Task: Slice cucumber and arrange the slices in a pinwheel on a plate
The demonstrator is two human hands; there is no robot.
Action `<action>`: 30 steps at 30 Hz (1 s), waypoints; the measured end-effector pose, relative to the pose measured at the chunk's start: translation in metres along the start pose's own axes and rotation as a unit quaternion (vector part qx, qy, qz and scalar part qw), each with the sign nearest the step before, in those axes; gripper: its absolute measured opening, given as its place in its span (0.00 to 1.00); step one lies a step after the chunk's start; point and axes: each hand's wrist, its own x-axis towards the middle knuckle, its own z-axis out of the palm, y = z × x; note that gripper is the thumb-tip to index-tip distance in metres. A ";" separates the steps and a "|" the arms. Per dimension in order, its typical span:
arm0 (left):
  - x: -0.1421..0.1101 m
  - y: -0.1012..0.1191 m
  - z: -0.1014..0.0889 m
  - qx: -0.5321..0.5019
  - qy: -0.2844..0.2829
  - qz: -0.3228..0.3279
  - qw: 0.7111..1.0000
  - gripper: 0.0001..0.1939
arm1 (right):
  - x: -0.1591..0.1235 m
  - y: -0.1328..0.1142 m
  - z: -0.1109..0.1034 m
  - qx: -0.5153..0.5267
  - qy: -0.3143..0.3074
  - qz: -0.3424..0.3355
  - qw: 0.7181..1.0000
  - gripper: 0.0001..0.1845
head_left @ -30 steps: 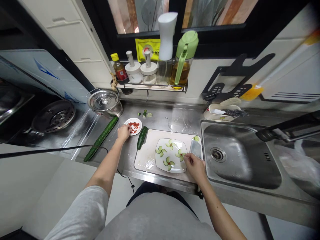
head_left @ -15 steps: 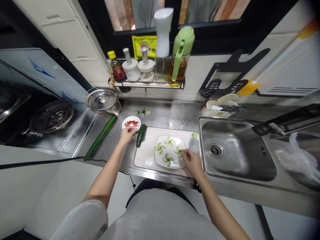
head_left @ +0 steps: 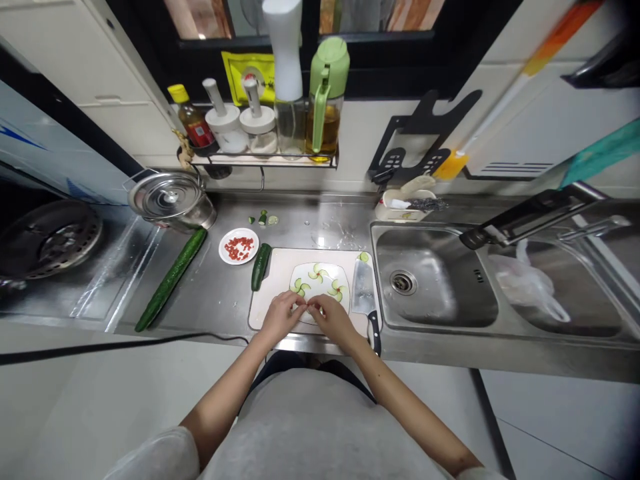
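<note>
A square white plate (head_left: 327, 272) with cucumber-slice pinwheels sits on a white cutting board (head_left: 279, 268). Over the plate's near edge my left hand (head_left: 280, 317) and my right hand (head_left: 334, 319) meet, fingertips pinched together; what they pinch is too small to make out. A small white dish of red bits (head_left: 239, 246) stands left of the board. A short cucumber piece (head_left: 261, 265) lies against the board's left edge. A cleaver (head_left: 365, 295) rests on the board's right side, handle toward me.
A long whole cucumber (head_left: 169, 280) lies on the steel counter at left, beside a lidded pot (head_left: 169, 200). Cucumber scraps (head_left: 263, 219) lie behind the dish. A sink (head_left: 433, 287) is at right. A shelf with bottles (head_left: 260, 127) hangs on the back wall. A black cable (head_left: 100, 347) runs along the counter's front edge.
My left hand left the dish of red bits and came to the plate. My right hand slid left to meet it. The camera shifted, so the whole scene moved left.
</note>
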 end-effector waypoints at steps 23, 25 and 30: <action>0.017 -0.036 0.008 0.029 0.172 -0.153 0.973 0.06 | 0.059 0.012 0.010 -0.110 -0.020 0.040 0.993 0.09; 0.022 -0.038 0.011 0.039 0.168 -0.165 0.971 0.05 | 0.064 0.014 0.016 -0.129 -0.032 0.044 0.990 0.09; 0.031 -0.037 0.019 0.063 0.142 -0.195 0.968 0.04 | 0.070 0.018 0.024 -0.166 -0.054 0.053 0.983 0.10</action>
